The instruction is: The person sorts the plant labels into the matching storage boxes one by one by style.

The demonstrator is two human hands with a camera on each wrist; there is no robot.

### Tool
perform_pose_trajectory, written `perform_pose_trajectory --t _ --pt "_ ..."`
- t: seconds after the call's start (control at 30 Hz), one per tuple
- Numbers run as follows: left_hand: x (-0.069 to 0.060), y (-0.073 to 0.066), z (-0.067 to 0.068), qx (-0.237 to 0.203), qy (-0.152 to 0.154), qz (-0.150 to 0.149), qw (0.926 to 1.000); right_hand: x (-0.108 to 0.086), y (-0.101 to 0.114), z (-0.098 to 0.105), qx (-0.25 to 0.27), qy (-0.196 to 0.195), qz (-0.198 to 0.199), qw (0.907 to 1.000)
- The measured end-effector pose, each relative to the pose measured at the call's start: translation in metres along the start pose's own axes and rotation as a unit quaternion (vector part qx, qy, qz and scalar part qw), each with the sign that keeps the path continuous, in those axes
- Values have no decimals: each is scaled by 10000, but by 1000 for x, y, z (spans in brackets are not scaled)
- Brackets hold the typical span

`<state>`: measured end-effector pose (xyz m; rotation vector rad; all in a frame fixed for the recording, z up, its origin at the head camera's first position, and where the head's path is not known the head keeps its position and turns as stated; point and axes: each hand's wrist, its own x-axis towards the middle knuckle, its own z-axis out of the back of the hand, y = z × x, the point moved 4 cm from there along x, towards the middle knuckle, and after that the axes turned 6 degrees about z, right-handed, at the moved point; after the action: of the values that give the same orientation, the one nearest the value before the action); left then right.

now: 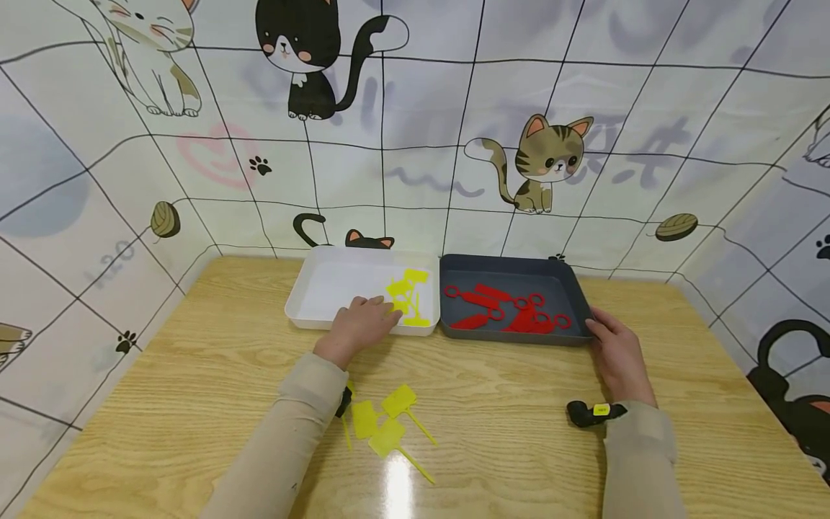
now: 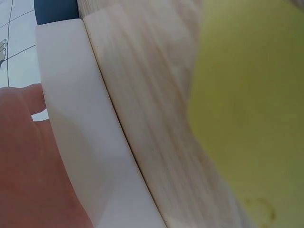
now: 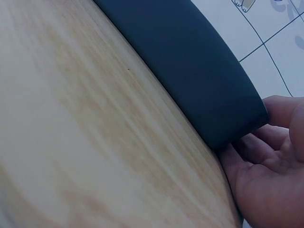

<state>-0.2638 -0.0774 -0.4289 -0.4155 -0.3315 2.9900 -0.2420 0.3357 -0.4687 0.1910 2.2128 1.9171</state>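
Observation:
My left hand [image 1: 363,322] reaches over the front wall of the white tray [image 1: 318,288], its fingers at a pile of yellow plant tags [image 1: 416,303] in the right part. The tray wall [image 2: 78,104] hides the fingertips in the left wrist view, and no tag shows lifted. My right hand [image 1: 619,353] holds the front right corner of the dark grey tray [image 1: 512,265], thumb at the rim and the other fingers low against the side, as the right wrist view shows. Several red tags with ring ends [image 1: 532,317] lie inside that tray.
Several more yellow plant tags [image 1: 387,436] lie on the wooden table [image 1: 506,432] near my left forearm, one partly under it. Both trays stand side by side against a cat-patterned cloth backdrop [image 1: 421,173].

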Motion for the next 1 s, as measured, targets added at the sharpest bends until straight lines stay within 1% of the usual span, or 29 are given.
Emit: perform_pose_trajectory --t 0.33,0.53,0.63,0.73,0.87,1.0 --pt "0 0 -2 128 12 -72 9999 -2 2 -1 134 102 122 9998" --pt "1 1 -1 10 -95 -116 9999 -1 2 -1 43 25 64 10000" --pt "2 2 0 -194 -164 -127 9996 -2 2 -1 28 19 41 10000" --pt "2 3 1 -575 -380 -244 9973 -2 1 -1 58 39 49 10000" --pt "2 5 3 -1128 -785 -538 9890 -1 1 0 54 39 92 9999" --pt "-1 7 3 -1351 -984 -807 9826 -1 1 0 -3 6 59 10000"
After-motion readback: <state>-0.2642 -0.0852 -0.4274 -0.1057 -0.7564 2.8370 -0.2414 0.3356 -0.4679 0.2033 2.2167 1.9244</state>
